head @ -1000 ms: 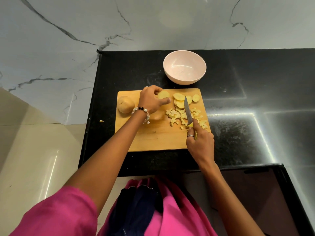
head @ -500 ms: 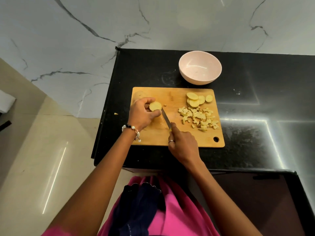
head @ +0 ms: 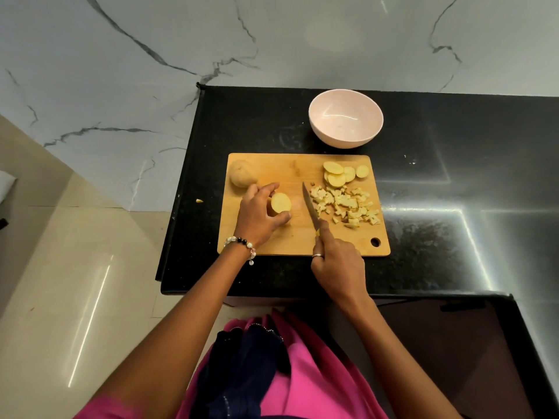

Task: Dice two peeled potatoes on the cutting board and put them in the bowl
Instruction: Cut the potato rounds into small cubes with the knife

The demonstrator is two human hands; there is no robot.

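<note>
i see cutting board near front edge of black bench, left edge close by. bowl just behind board, nothing in it. bare board strip between hands. my left hand: fingers curled round cut potato piece, cut face toward blade. my right hand: fingers wrapped on knife handle, tip pointing away. whole potato at far-left corner; slices and dice pile on right half.
</note>
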